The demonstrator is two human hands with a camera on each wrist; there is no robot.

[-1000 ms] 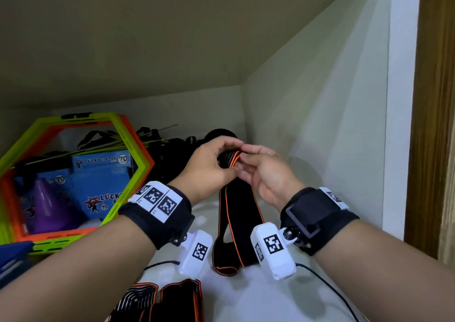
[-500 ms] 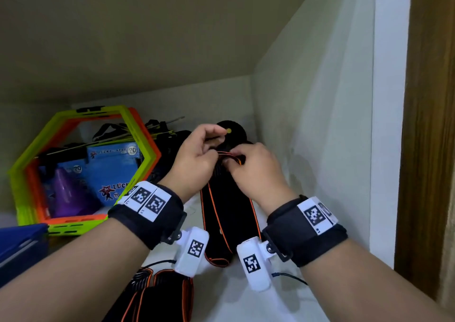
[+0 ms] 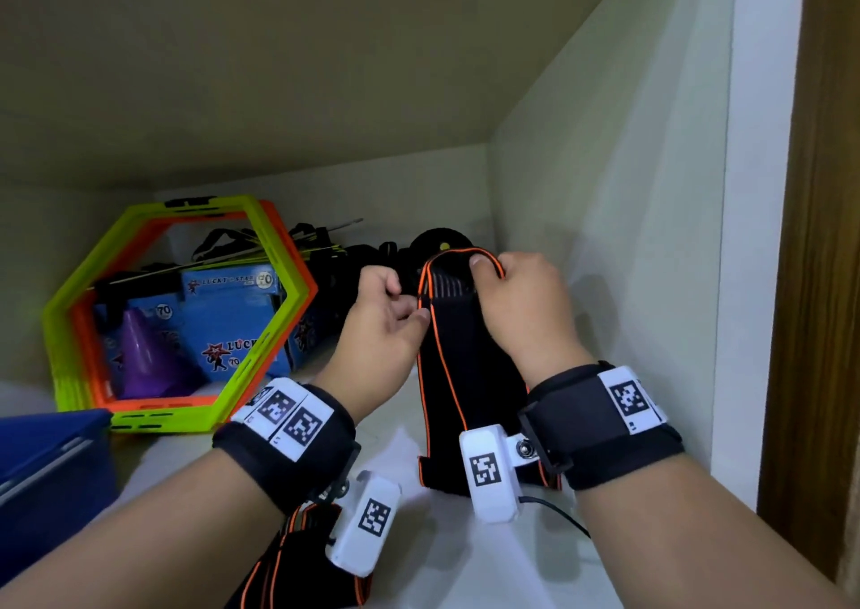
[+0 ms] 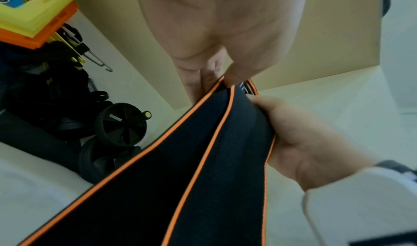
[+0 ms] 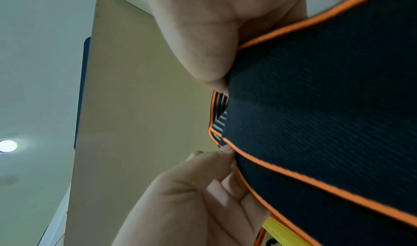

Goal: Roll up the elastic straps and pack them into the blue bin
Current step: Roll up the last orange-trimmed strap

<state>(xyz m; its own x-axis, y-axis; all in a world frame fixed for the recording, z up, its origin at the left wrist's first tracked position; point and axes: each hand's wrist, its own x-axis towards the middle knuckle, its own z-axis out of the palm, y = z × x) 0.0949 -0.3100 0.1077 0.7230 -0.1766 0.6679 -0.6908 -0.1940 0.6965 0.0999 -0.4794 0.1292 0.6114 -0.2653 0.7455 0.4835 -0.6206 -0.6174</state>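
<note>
A black elastic strap (image 3: 458,352) with orange edging hangs from both hands down to the white shelf, its top end folded over into a loop. My left hand (image 3: 421,314) pinches the strap's left edge between thumb and forefinger. The right hand (image 3: 484,273) grips the top right of the fold, thumb on the front. The left wrist view shows the strap (image 4: 203,169) running down between the hands. In the right wrist view the strap (image 5: 327,107) sits under the thumb. A blue bin (image 3: 51,464) stands at the lower left. A second strap (image 3: 302,562) lies below my left wrist.
Green and orange hexagon rings (image 3: 288,292) lean at the back left, with blue boxes and a purple cone (image 3: 144,352) behind them. A black wheel (image 3: 440,238) and dark gear sit at the back. The white side wall (image 3: 605,236) stands close on the right.
My hands have drawn apart from a close hold at the strap's top. The top end now arches wide between them, and the strap has risen.
</note>
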